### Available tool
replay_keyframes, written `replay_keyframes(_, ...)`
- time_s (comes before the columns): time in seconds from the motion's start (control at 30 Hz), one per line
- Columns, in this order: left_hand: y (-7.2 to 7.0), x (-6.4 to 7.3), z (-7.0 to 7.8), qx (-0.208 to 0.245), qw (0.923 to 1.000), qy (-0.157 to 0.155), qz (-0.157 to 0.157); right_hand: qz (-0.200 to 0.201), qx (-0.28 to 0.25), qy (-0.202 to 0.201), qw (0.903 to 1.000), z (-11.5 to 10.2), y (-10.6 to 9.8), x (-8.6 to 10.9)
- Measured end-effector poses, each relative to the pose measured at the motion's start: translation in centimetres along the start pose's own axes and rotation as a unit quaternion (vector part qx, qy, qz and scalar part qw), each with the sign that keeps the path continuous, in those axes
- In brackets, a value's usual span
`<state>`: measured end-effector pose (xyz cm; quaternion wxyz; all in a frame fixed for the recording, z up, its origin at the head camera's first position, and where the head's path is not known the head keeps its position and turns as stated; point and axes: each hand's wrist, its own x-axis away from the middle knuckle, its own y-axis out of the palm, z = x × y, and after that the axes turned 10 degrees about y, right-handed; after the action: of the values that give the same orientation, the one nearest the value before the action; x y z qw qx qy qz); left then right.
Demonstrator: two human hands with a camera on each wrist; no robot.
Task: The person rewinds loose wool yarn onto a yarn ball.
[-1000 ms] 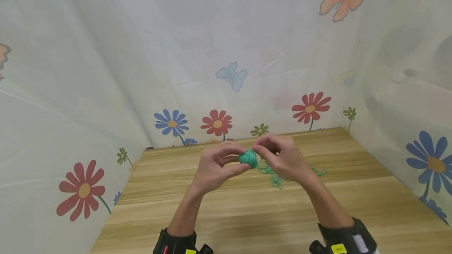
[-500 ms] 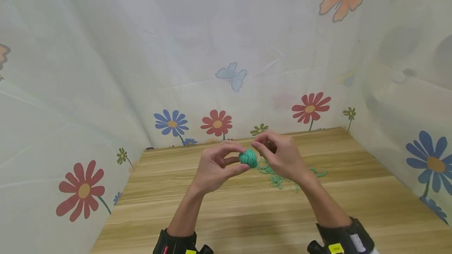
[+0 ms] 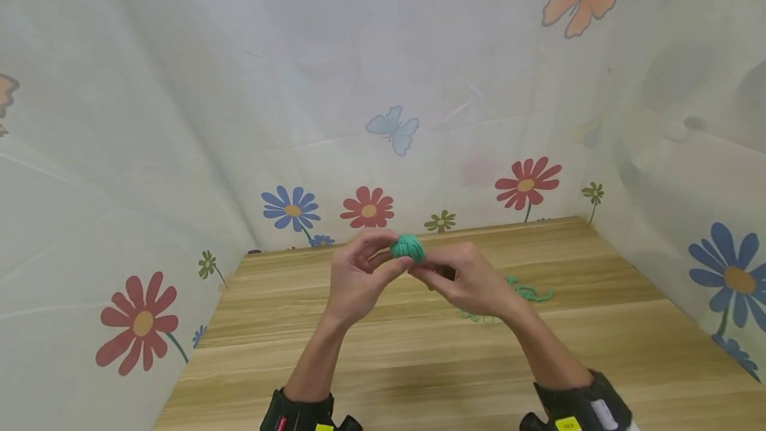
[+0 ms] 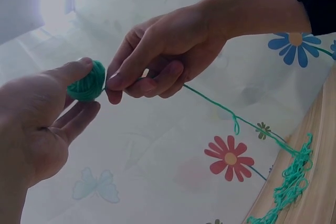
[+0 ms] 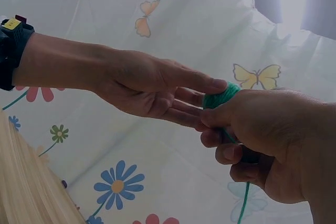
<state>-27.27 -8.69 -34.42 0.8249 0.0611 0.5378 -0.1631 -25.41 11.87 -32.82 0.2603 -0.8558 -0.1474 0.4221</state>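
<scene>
A small ball of green yarn [image 3: 408, 249] is held above the table between the thumb and fingers of my left hand [image 3: 358, 278]. Close against its right side, my right hand [image 3: 473, 279] pinches the yarn strand between thumb and forefinger. In the left wrist view the strand [image 4: 210, 99] leaves the right hand's curled fingers and slopes down to a loose heap of yarn [image 4: 294, 182] on the table. The right wrist view shows the ball [image 5: 220, 97] partly hidden behind the right hand [image 5: 273, 135].
The wood-grain table [image 3: 395, 364] lies beneath both hands. Pale curtains [image 3: 311, 85] printed with flowers and butterflies stand at the back and both sides. Some loose yarn [image 3: 529, 291] shows beyond the right wrist.
The left hand has lifted the ball slightly up and left. From above the ball's right side, the right hand has come down beside its lower right, still pinching the strand.
</scene>
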Motion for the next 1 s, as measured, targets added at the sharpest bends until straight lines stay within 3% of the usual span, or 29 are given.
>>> replay_keyframes(0.23,0.1,0.1,-0.1,-0.013,0.9998,-0.006,0.011,-0.028,-0.022,-0.014,0.9993,1.3,-0.2,0.7)
replay_keyframes(0.53,0.2,0.1,0.0,-0.007,0.9996,-0.027,-0.002,0.004,-0.047,-0.007,0.9989,1.5,-1.0,1.1)
replay_keyframes(1.0,-0.2,0.6,-0.7,0.046,0.994,-0.045,-0.088,0.049,-0.035,-0.007,0.9982,1.9,-1.2,1.0)
